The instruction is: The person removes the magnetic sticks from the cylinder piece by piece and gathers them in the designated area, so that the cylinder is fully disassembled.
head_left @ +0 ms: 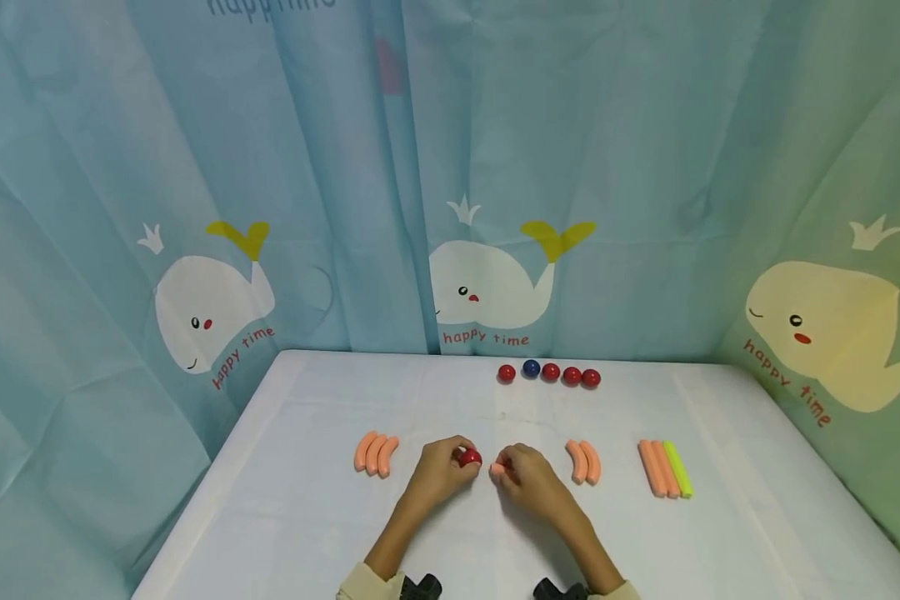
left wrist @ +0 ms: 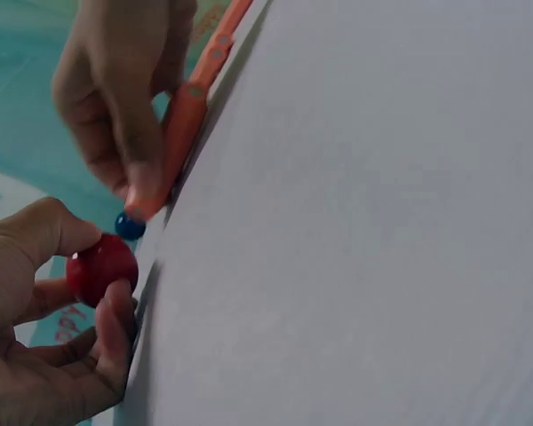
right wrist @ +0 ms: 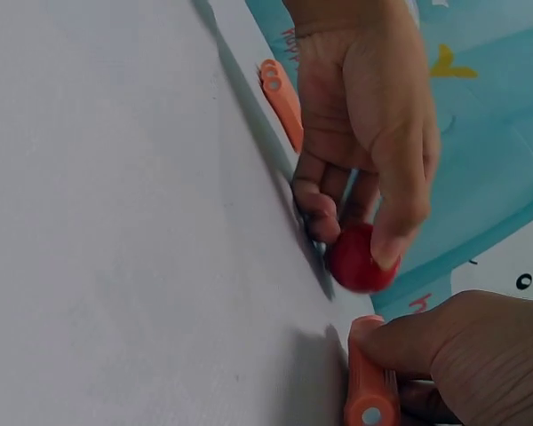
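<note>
In the head view the left hand [head_left: 437,477] pinches a glossy red ball [head_left: 471,457] between thumb and fingers, just above the table. A small gap to its right, the right hand [head_left: 531,482] holds an orange rod [head_left: 497,470], mostly hidden by the fingers. The left wrist view shows the same red ball [left wrist: 103,271] at the left fingertips, with the rod's end pointing toward it. A round hole is visible in one end of the rod [right wrist: 371,377] in the right wrist view. Ball and rod appear apart.
Several red balls [head_left: 551,372] and one blue ball [head_left: 531,368] line the white table's [head_left: 285,533] back edge. Curved orange rods [head_left: 372,454] lie left of the hands, two more curved rods [head_left: 577,462] to the right. Straight orange rods [head_left: 652,468] and a lime-green rod [head_left: 677,469] lie farther right.
</note>
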`<move>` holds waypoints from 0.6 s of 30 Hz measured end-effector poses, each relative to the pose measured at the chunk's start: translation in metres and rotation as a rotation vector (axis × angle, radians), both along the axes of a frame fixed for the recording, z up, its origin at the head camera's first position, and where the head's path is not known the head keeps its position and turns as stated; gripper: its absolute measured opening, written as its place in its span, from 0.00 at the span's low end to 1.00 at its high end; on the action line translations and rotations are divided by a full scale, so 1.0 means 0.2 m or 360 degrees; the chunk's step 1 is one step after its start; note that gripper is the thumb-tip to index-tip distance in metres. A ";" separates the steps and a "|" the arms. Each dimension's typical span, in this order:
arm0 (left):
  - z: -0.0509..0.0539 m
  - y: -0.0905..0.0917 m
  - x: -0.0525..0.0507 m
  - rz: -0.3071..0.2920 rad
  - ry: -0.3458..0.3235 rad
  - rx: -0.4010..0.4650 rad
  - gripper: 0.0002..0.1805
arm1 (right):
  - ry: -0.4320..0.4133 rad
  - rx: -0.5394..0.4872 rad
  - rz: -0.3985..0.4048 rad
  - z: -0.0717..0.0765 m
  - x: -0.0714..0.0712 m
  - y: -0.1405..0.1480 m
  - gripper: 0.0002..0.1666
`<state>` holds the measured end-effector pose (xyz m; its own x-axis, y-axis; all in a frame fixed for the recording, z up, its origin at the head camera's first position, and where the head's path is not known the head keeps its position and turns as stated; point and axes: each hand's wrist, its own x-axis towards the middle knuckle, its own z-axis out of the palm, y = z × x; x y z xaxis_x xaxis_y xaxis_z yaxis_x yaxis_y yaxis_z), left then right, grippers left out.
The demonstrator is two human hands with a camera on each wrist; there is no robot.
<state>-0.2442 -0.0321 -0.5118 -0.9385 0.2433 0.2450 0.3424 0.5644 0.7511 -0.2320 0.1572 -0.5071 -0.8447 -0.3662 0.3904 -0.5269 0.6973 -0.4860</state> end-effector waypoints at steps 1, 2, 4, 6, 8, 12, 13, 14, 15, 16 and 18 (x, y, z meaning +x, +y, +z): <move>0.00 -0.01 0.00 0.0012 -0.0021 0.0020 0.10 | -0.0031 -0.0005 -0.0005 0.00 0.00 0.00 0.08; 0.00 -0.01 0.00 0.0019 -0.0043 0.0036 0.10 | -0.0053 -0.0012 -0.0009 0.01 0.00 0.00 0.08; 0.00 -0.02 -0.01 0.0013 -0.0063 0.0057 0.11 | -0.0072 -0.0020 -0.0015 0.01 0.00 0.00 0.07; 0.00 -0.02 -0.01 -0.0001 -0.0074 0.0070 0.11 | -0.0082 -0.0035 -0.0021 0.01 0.00 0.00 0.07; 0.00 -0.02 -0.01 -0.0013 -0.0062 0.0080 0.11 | -0.0103 -0.0063 -0.0049 0.01 0.00 0.00 0.07; 0.00 -0.01 -0.02 0.0016 -0.0051 0.0088 0.11 | -0.0180 -0.0126 -0.0132 0.00 -0.01 0.00 0.07; 0.00 0.00 -0.02 0.0030 -0.0047 0.0086 0.12 | -0.0205 -0.0136 -0.0150 0.00 -0.01 0.00 0.08; 0.01 0.00 -0.02 0.0049 -0.0043 0.0081 0.12 | -0.0222 -0.0141 -0.0164 -0.01 -0.01 0.00 0.07; 0.01 0.00 -0.02 0.0066 -0.0038 0.0072 0.12 | -0.0242 -0.0153 -0.0176 0.00 -0.01 0.00 0.07; 0.01 0.00 -0.02 0.0082 -0.0031 0.0065 0.12 | -0.0265 -0.0164 -0.0186 0.00 -0.01 0.00 0.07; 0.02 0.00 -0.03 0.0107 -0.0044 0.0060 0.12 | -0.0304 -0.0179 -0.0207 0.00 -0.01 0.00 0.07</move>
